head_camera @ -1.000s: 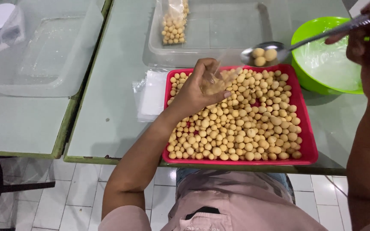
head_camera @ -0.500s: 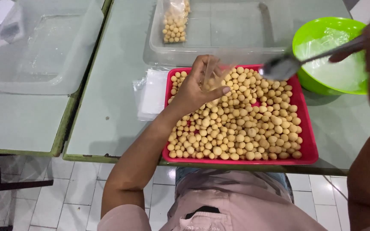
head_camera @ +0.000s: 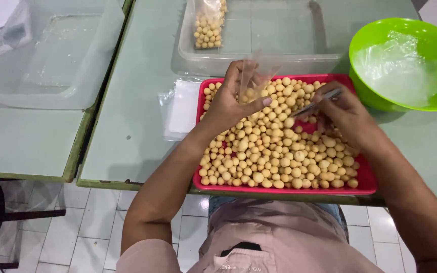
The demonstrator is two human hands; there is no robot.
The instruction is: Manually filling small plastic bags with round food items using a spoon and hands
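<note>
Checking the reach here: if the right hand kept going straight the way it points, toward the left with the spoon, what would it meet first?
Probably the clear bag held by the left hand; the right hand aims its spoon that way over the round balls. Depth unclear.

- A tray (head_camera: 365, 184) of small balls (head_camera: 279, 151) lies on the table before me.
- My left hand (head_camera: 231, 103) holds a bag (head_camera: 259, 76) over it.
- My right hand (head_camera: 345, 114) holds a spoon (head_camera: 315, 103) over it.
- A bowl (head_camera: 431, 45) sits right; a tub (head_camera: 279, 55) lies behind.

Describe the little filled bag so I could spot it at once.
Start at the red tray heaped with pale round balls. Just beyond it sits a clear plastic tub; the filled bag lies in the tub's left end. It is the only bag already packed with balls, and neither hand touches it.
</note>
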